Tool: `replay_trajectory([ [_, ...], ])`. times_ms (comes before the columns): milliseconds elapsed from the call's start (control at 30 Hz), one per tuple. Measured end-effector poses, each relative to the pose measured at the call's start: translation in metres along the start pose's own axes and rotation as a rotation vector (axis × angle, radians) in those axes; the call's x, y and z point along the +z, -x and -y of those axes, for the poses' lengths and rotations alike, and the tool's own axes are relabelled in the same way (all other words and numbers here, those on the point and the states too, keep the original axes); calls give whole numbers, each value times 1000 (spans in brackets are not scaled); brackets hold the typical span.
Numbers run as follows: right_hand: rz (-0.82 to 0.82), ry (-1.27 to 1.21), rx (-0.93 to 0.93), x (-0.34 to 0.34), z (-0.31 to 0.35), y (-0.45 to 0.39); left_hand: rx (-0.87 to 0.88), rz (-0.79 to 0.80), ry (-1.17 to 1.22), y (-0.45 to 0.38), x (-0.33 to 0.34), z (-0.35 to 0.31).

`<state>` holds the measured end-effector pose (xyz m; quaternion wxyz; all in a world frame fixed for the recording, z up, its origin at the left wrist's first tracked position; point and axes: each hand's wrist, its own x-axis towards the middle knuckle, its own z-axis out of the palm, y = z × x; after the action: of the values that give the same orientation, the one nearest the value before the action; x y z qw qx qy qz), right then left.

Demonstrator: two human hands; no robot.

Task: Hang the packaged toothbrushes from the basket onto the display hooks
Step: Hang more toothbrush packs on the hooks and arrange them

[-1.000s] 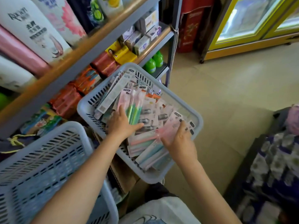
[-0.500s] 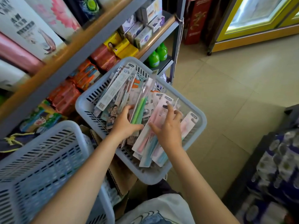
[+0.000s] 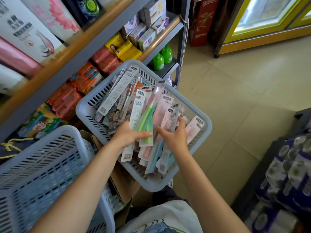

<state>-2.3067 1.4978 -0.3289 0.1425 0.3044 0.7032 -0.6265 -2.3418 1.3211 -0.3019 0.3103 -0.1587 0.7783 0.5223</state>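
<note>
1. The left hand (image 3: 129, 134) has its thumb laid across the front of a small bunch of toothbrush packs and its fingers curled behind them, clamping the bunch; the front one is the green toothbrush pack (image 3: 146, 118), standing nearly upright with its top pointing to 12 o'clock.
2. The right hand (image 3: 175, 137) sits just at 3 o'clock of the left, its fingers bent round a pink toothbrush pack (image 3: 165, 115), gripping it along the edge.
3. Both hands are inside the grey basket (image 3: 206, 130), which is heaped with packaged toothbrushes (image 3: 117, 93) lying criss-cross; barcodes show on several backs (the small print is too blurred for me to read).
4. At 7 o'clock of that basket stands a second slotted basket (image 3: 42, 165), close beside it, with brown cardboard (image 3: 121, 182) showing between the two.
5. At 11 o'clock runs the shelf rack (image 3: 67, 64). Boxed soaps marked LUX (image 3: 155, 10) stand on the upper level, yellow boxes (image 3: 122, 47) and red packets (image 3: 104, 58) next to them.
6. Two green bottles (image 3: 162, 58) sit on the lowest ledge at 12 o'clock of the basket.
7. A red carton (image 3: 202, 19) with gold characters leans at 1 o'clock, beside a yellow-framed freezer (image 3: 262, 36).
8. Stacked wrapped rolls (image 3: 289, 174) stand at 4 o'clock on the tiled floor (image 3: 235, 101).
</note>
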Motion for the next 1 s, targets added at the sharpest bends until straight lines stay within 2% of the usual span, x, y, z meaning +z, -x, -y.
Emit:
replay_trajectory([
  [167, 28, -155, 31, 0, -4, 3, -22, -87, 146, 6, 6, -1],
  [533, 109, -262, -33, -23, 24, 22, -86, -173, 273, 19, -3, -1],
  [633, 188, -262, -66, -28, 44, 28, -48, -147, 323, 31, -7, -9],
  [767, 259, -255, -116, -12, 64, 38, 74, -33, 421, 57, -14, -23],
  [1000, 444, -275, -187, 31, 79, 82, 159, -73, 526, 111, -44, -19],
])
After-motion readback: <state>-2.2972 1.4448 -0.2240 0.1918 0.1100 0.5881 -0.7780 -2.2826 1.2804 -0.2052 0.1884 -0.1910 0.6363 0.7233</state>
